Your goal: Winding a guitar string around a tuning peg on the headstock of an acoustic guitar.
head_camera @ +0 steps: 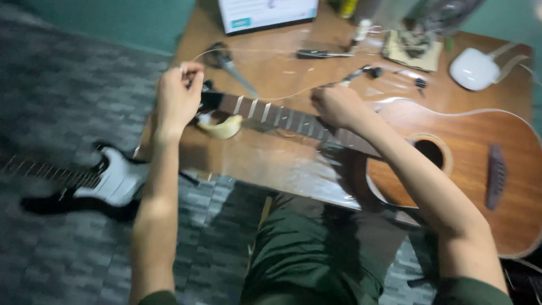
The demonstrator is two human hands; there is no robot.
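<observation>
Across the middle of the frame, an acoustic guitar [468, 164] is laid flat on a brown wooden table [265, 158], its reddish body at the right and its neck [282, 117] stretched toward the left. The left hand [178, 99] is raised at the head end of the neck, its fingers pinched shut on a thin, pale guitar string [226, 51], which arcs off to the right across the upper table. The right hand [337, 105] is closed over the neck near the middle of the frame; whether the string is also gripped there cannot be told through the blur. Just below the neck a pale curved object [222, 127] is seen. A white pod-shaped case [474, 69] is set at the upper right, and a black-and-white electric guitar [107, 183] is laid on the tiled floor at the lower left.
</observation>
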